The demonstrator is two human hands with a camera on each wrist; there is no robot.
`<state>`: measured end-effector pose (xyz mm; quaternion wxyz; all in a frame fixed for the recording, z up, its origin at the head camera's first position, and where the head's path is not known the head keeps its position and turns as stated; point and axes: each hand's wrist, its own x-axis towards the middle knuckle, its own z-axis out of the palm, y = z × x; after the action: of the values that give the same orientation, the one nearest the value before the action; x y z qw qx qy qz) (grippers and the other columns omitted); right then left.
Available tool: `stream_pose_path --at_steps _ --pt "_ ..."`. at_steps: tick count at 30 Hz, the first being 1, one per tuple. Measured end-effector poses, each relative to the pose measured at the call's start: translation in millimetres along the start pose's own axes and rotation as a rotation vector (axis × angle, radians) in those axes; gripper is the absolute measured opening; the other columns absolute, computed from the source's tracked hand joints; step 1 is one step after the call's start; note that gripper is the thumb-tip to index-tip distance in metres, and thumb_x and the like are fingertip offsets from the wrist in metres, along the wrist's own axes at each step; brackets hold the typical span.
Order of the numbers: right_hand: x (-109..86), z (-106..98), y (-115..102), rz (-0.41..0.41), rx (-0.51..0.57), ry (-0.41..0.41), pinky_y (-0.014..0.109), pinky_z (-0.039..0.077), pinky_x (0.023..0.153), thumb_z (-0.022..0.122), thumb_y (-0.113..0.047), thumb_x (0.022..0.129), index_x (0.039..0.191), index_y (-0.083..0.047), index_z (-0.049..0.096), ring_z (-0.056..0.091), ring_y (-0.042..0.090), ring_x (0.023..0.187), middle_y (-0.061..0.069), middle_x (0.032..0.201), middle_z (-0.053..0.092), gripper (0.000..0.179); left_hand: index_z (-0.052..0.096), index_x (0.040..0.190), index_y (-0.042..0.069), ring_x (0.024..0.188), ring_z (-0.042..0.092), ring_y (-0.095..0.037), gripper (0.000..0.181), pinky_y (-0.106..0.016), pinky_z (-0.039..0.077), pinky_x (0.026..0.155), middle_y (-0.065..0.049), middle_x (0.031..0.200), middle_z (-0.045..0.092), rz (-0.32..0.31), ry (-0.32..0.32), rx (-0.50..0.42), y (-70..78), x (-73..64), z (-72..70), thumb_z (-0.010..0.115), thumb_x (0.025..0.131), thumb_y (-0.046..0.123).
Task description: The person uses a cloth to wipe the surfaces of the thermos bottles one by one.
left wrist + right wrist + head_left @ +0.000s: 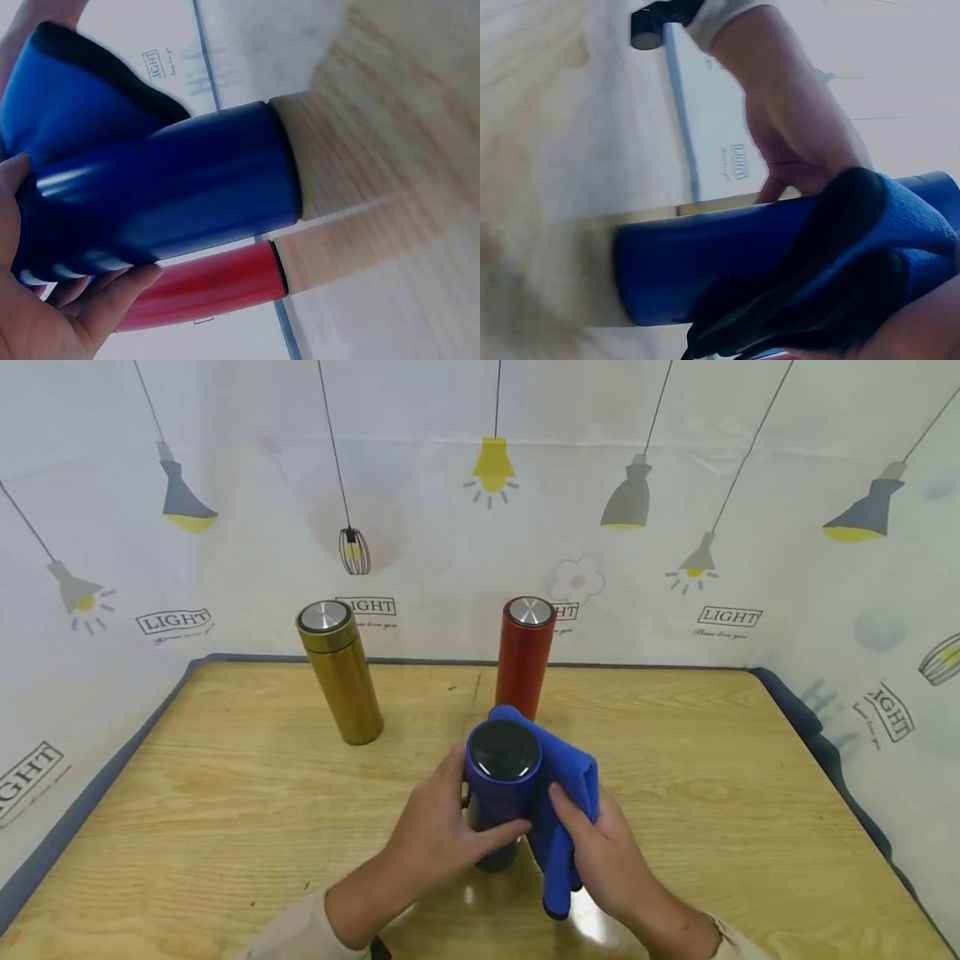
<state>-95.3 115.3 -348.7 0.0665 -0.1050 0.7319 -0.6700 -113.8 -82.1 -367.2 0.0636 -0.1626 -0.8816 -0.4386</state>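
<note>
A blue thermos bottle [498, 802] with a dark shiny lid is upright before me, its base at the tabletop. My left hand [431, 839] grips it from the left, thumb across its near side and fingers behind. On the other side, my right hand [611, 860] holds a folded blue cloth [566, 768] with dark edging against the bottle. The right wrist view shows the cloth [915, 217] bunched along the bottle [705, 262], covering part of its wall. In the left wrist view, the bottle's lower body [202, 172] shows bare and glossy.
Behind the cloth stands a red thermos bottle [523, 660] with a silver lid, its lower part hidden. A gold thermos bottle [345, 685] stands farther left on the wooden table [210, 793]. A white lamp-printed sheet [435, 527] rises along the table's back and sides.
</note>
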Motion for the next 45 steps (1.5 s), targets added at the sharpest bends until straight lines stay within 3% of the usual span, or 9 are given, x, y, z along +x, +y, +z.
stream_pose_path --at_steps 4,9,13,23,37,45 --pt "1.2 0 10 0.008 0.003 -0.114 0.028 0.052 0.097 0.038 -0.026 0.109 0.146 -0.001 0.042 0.062 0.014 0.116 0.023 0.132 0.060 0.045 0.035 0.148 0.017 0.124 0.062 -0.020 0.096 -0.043 0.057 0.095 -0.004 0.136 0.061 0.011 0.006 0.070 3.1 -1.1 -1.8 0.085 0.074 0.052" --pt "2.6 2 17 0.038 0.014 -0.155 0.028 0.046 0.104 0.035 -0.030 0.110 0.152 -0.005 0.035 0.056 0.017 0.126 0.020 0.143 0.053 0.048 0.037 0.142 0.015 0.118 0.064 -0.020 0.091 -0.044 0.057 0.093 -0.005 0.130 0.064 0.006 0.000 0.082 5.1 -0.6 -2.7 0.085 0.074 0.052" --pt "0.9 2 13 -0.002 0.018 -0.135 0.030 0.045 0.106 0.034 -0.029 0.110 0.153 -0.008 0.032 0.054 0.019 0.130 0.018 0.146 0.051 0.048 0.037 0.138 0.016 0.118 0.064 -0.021 0.089 -0.044 0.057 0.091 -0.006 0.130 0.063 -0.011 -0.013 0.077 5.6 -0.1 -3.5 0.087 0.073 0.051" --pt "-8.2 3 -4 -0.077 0.030 -0.001 0.029 0.053 0.093 0.037 -0.021 0.109 0.147 -0.002 0.040 0.062 0.010 0.115 0.022 0.134 0.057 0.042 0.037 0.138 0.018 0.122 0.062 -0.022 0.091 -0.047 0.055 0.096 -0.005 0.134 0.062 -0.053 -0.051 0.025 5.1 1.8 -5.5 0.089 0.070 0.049" --pt "-8.7 4 14 -0.011 0.056 -0.061 0.024 0.049 0.099 0.040 -0.022 0.108 0.149 -0.001 0.038 0.059 0.009 0.119 0.023 0.137 0.056 0.045 0.037 0.138 0.017 0.111 0.066 -0.021 0.092 -0.042 0.056 0.085 -0.006 0.128 0.064 -0.023 -0.026 0.038 3.4 2.9 -3.6 0.090 0.069 0.047" --pt "-8.0 3 10 -0.013 0.041 -0.034 0.027 0.050 0.098 0.040 -0.023 0.108 0.147 -0.002 0.040 0.061 0.012 0.118 0.023 0.135 0.058 0.044 0.034 0.141 0.018 0.118 0.064 -0.022 0.094 -0.045 0.057 0.089 -0.006 0.133 0.062 -0.037 -0.047 0.020 1.7 3.9 -3.0 0.089 0.071 0.048"
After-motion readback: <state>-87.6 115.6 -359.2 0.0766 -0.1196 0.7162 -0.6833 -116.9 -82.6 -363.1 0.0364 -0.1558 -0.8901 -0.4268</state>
